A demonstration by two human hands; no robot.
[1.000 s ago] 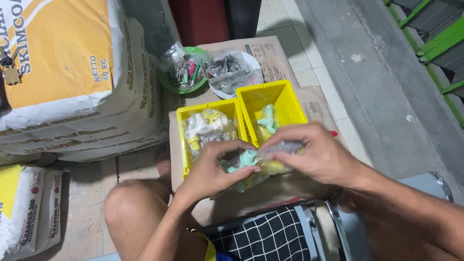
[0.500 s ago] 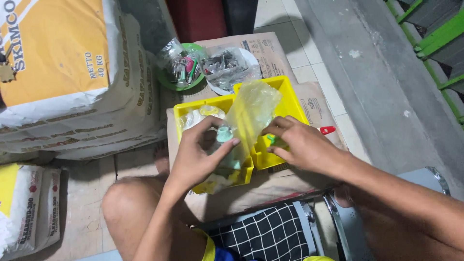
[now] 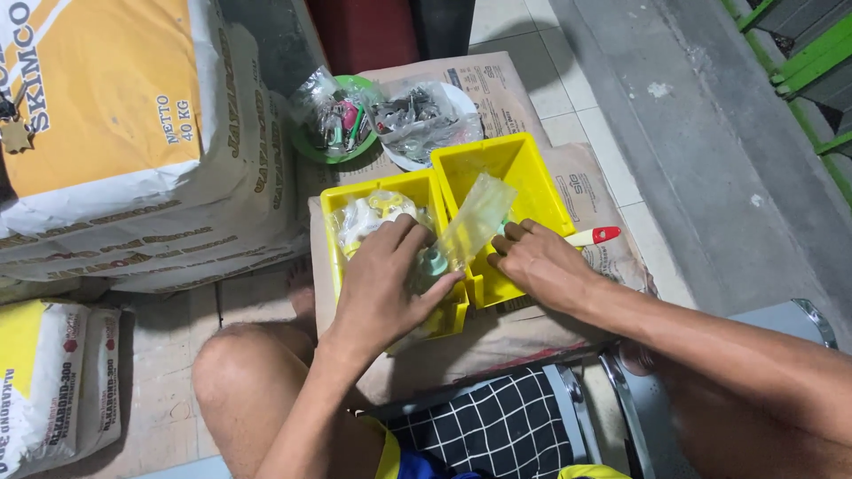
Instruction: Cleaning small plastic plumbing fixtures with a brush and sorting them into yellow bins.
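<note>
Looking down from my head camera, I am pinching a clear plastic bag in my left hand, fingers closed round its lower end where small pale green fittings are bunching. The bag is standing up over the divide between the two yellow bins. My right hand is resting on the right bin's near rim, fingers loosely curled and holding nothing. I am judging that the slack bag could tip and spill if my pinch slackens. Around me, a white-handled tool with a red tip is lying just beside my right hand, two dishes of bagged hardware are sitting behind the bins, and stacked sacks are crowding the left.
</note>
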